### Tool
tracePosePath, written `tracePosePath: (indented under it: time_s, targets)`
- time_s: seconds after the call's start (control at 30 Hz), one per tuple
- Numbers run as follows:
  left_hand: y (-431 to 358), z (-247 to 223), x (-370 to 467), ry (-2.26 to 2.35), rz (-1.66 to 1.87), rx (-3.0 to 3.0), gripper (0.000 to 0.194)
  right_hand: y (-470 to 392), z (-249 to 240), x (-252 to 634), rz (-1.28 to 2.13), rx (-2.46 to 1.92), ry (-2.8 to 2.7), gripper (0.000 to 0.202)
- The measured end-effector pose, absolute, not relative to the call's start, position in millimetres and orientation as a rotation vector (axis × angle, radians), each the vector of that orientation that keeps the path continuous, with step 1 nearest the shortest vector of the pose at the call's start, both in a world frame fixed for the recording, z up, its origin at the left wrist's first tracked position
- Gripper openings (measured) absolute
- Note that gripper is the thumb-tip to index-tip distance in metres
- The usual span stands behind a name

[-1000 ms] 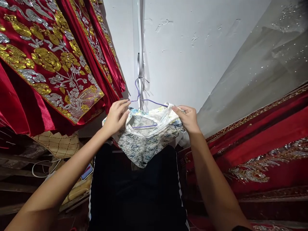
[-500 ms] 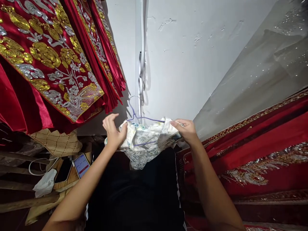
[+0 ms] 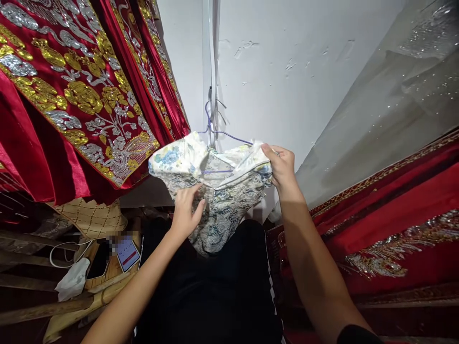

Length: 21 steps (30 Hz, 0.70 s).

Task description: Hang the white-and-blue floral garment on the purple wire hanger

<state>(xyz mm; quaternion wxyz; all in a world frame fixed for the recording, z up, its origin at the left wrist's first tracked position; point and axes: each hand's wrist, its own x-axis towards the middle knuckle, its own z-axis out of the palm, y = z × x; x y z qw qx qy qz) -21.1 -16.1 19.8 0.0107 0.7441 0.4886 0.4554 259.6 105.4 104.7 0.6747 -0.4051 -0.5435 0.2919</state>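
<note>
A floral white, blue and dark patterned garment (image 3: 229,205) hangs on a purple hanger (image 3: 229,136), its neckline facing me. My right hand (image 3: 283,165) grips the garment's right shoulder between thumb and fingers. Lower down, my left hand (image 3: 186,210) is at the front of the garment, thumb and fingers apart; its fingertips are close to the cloth just below the neckline. Through the neck opening the hanger's lower bar shows. The hanger's hook stands up against a pale upright strip on the wall.
Red embroidered garments (image 3: 96,95) hang at the left. A sheer sparkling cloth (image 3: 376,114) and red beaded fabric (image 3: 390,229) are at the right. On a wooden stool (image 3: 107,272) lie a lit phone (image 3: 128,253), a dark phone (image 3: 98,260) and a white tissue (image 3: 72,279).
The garment and hanger have risen, showing more of the front. My left hand has left the left shoulder and moved down to the garment's front. My right hand keeps its grip, slightly higher.
</note>
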Motion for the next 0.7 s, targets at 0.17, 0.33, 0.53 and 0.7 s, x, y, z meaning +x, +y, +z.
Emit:
tracePosePath:
  time_s: [0.17,0.33,0.53,0.7]
  targets:
    - [-7.0,-1.6,-3.0,1.367,1.156,2.205,0.044,84.7,66.4,275.2,0.754,-0.974,-1.191,0.045]
    - [-0.3,-20.9,3.7,1.319,1.287,2.156,0.043,82.9,49.0,266.9,0.729,-1.005,-1.189,0.053]
    - [9.3,-26.1,0.6,1.598,0.709,2.337,0.027,80.2,48.1,263.6,0.561,-1.090,-1.296,0.052]
    - [-1.5,-46.1,6.8,1.616,0.706,2.323,0.023,79.7,48.7,249.4,0.163,-1.228,-1.408,0.037]
